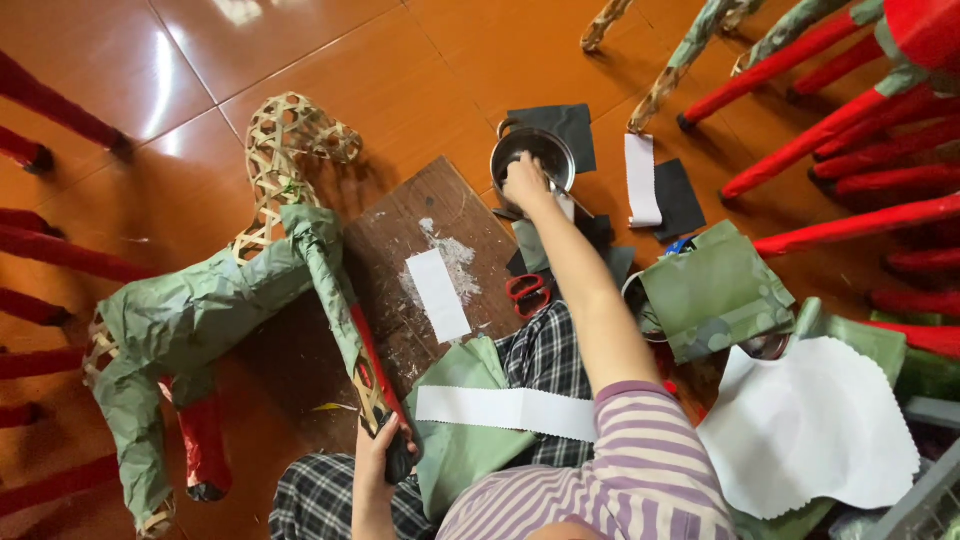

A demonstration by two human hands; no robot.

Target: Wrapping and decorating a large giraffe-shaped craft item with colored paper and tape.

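Striped purple-and-white cloth fills the bottom centre of the frame: the person's sleeve (640, 450), above checked trousers (545, 360) on which a white paper strip (505, 410) and a sheet of green paper (455, 440) lie. At the lower middle, the left hand (380, 455) has its fingers wrapped around one leg of a woven bamboo animal frame (285, 150), near the leg's foot end.

That frame stretches across the left half of the picture. Its body and the gripped leg are already covered in crumpled green paper (200, 310), with patches of red paper (205, 445) on the legs, while the head and neck at the upper left are bare lattice, as are small spots at the rump and feet. So the covering looks well along but unfinished.

Further up, a worn wooden board (400, 230) carries another white strip (438, 295), and red-handled scissors (527, 292) lie just beside it. The right hand (525, 182) reaches into a small metal pot (532, 155) at the upper centre, fingers curled as if around a tool; what they grip cannot be made out. Black paper pieces (678, 198) surround the pot, and red-wrapped legs (850, 150) of other figures crowd the upper right.
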